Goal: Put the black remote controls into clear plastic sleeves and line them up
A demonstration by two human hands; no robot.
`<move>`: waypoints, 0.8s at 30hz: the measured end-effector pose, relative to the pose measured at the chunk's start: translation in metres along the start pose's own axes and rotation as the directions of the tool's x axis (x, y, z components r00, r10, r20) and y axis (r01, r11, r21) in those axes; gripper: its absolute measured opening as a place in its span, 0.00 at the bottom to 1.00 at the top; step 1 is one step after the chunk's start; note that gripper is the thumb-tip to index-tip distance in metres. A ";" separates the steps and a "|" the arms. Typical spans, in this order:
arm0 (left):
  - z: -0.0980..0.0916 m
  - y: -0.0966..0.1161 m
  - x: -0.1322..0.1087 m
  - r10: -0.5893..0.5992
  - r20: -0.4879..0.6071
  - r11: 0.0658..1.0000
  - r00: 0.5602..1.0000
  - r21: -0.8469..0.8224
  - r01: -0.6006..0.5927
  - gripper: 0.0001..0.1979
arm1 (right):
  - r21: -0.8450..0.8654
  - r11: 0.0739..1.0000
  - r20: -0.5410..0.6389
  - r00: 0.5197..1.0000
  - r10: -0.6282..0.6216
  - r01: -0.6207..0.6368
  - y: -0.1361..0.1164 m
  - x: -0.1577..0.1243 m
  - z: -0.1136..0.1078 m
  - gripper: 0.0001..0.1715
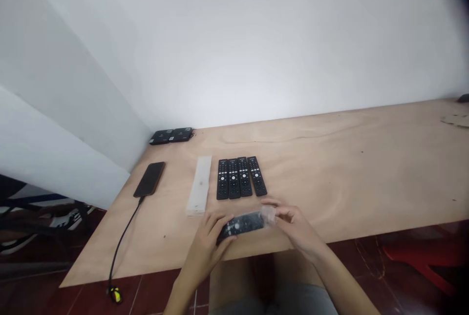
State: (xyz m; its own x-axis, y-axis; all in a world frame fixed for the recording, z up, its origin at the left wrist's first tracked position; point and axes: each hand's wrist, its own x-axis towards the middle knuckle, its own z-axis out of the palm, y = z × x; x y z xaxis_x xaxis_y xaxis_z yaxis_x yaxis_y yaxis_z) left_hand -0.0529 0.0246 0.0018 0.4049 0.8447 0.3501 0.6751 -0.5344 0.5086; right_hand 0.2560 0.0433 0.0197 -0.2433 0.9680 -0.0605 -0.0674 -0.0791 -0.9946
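Note:
A black remote control (242,224) is held over the front edge of the plywood table (330,168), with clear plastic wrap (267,216) around its far end. My left hand (205,244) grips the remote's button end. My right hand (295,222) pinches the plastic-covered end. Beyond them, several black remote controls (238,177) lie side by side, buttons up. A translucent plastic strip (200,184) lies flat to their left, close to my left hand.
A black smartphone (149,179) lies at the left with a black cable (124,237) trailing over the table edge. Two small black devices (170,135) sit in the far corner against the white wall. Cardboard (455,120) lies far right; a red chair (421,256) stands below.

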 end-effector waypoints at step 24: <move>-0.001 -0.002 0.002 -0.068 0.105 0.994 0.992 -0.073 0.076 0.18 | -0.004 0.998 -0.175 0.983 0.058 -0.060 0.011 -0.006 -0.025 0.21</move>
State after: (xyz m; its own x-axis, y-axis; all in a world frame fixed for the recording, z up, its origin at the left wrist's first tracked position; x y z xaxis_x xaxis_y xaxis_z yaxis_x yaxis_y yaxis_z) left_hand -0.0542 0.0277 0.0020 0.4205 0.8777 0.2299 0.6573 -0.4693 0.5897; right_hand 0.2810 0.0424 0.0075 -0.0734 0.9885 -0.1324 -0.0487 -0.1361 -0.9895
